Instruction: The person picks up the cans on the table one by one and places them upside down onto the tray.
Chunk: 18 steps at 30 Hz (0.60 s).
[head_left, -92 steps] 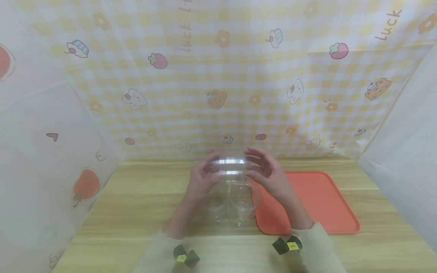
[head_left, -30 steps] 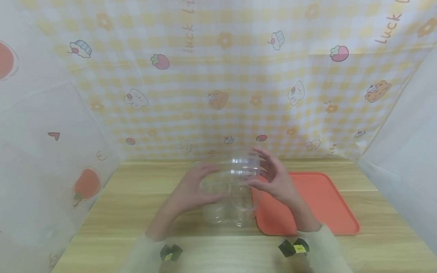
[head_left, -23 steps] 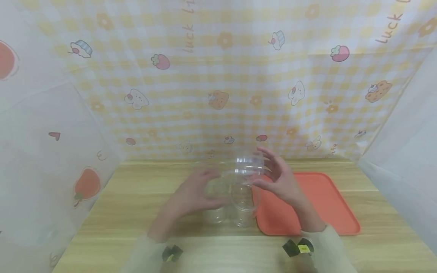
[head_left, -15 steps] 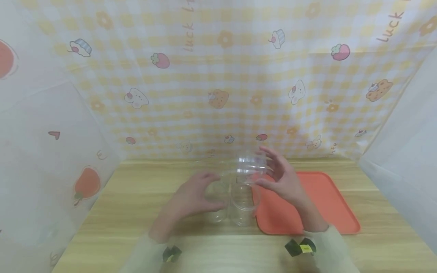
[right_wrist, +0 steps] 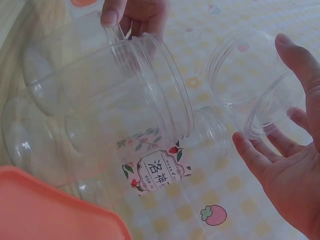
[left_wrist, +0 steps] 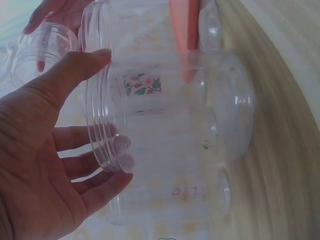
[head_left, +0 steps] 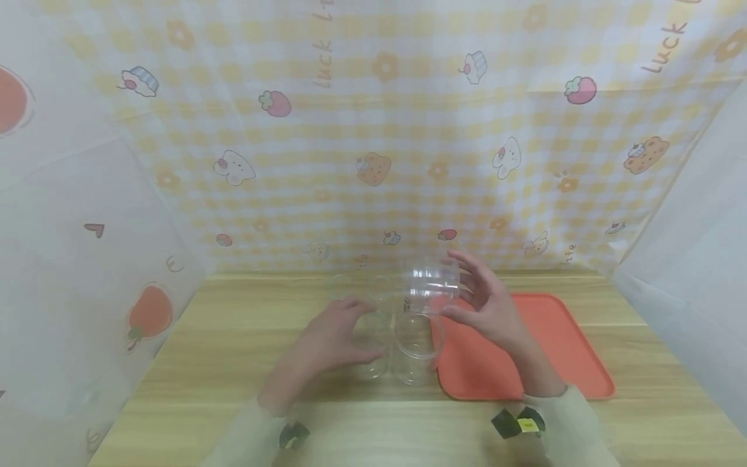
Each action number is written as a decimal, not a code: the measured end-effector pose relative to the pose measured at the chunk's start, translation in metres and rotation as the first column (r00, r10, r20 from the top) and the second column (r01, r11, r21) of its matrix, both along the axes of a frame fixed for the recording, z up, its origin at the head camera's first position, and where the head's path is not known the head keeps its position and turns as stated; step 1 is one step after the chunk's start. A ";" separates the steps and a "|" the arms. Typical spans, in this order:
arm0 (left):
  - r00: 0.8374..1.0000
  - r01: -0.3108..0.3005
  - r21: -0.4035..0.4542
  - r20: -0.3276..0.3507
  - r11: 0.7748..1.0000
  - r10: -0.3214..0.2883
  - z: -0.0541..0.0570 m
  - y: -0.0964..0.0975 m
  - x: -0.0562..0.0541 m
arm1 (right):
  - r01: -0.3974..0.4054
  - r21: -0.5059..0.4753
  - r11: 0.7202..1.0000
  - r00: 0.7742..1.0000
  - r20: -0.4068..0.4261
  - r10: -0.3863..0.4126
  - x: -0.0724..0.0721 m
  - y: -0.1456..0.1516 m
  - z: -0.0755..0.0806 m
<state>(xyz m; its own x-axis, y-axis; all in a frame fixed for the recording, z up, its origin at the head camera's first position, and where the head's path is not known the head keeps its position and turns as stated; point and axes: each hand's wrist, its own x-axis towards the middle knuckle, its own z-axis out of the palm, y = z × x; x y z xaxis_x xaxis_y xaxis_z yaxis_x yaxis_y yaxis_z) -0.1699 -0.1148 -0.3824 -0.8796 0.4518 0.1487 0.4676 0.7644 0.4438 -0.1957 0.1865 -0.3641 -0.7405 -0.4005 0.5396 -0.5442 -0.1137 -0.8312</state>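
My right hand (head_left: 487,305) holds a short clear plastic jar (head_left: 432,282) between thumb and fingers, raised above the table; the right wrist view shows its round rim (right_wrist: 275,105) near the fingertips. My left hand (head_left: 338,334) is around the mouth of a tall clear plastic jar (head_left: 373,366) standing at the front left. In the left wrist view, the thumb lies on that jar's ridged rim (left_wrist: 100,112), with the fingertips at its opposite side. Beside it stands another tall clear jar (head_left: 417,363). A floral label with printed characters (right_wrist: 157,170) shows through the clear plastic.
More clear jars stand behind the front pair, partly hidden; one small jar mouth (right_wrist: 210,131) shows in the right wrist view. An orange tray (head_left: 560,350) lies to the right on the wooden table (head_left: 233,363). A checked cloth (head_left: 327,207) hangs behind.
Both hands held the short jar earlier. The left hand has let go and come down to the front left jar's rim. The right hand has carried the short jar rightward.
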 end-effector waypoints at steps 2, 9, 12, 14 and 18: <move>1.000 0.000 0.010 0.009 1.000 0.000 0.001 0.001 0.000 | 0.003 0.000 1.000 1.000 0.001 -0.003 0.001 0.001 0.000; 0.999 0.001 0.025 0.035 1.000 -0.002 0.005 0.001 0.002 | 0.025 0.019 0.999 1.000 -0.016 -0.025 0.002 0.006 0.000; 0.999 -0.003 0.016 0.041 1.000 0.002 0.005 0.001 0.002 | 0.032 0.018 0.999 0.999 -0.014 -0.032 0.002 0.008 -0.001; 0.999 -0.003 0.015 0.042 1.000 0.002 0.005 0.001 0.002 | 0.040 0.025 0.999 0.999 -0.010 -0.040 0.002 0.011 -0.002; 0.999 0.003 0.020 0.038 1.000 -0.004 0.005 0.001 0.002 | 0.057 0.051 0.997 0.998 -0.004 -0.056 0.002 0.017 -0.003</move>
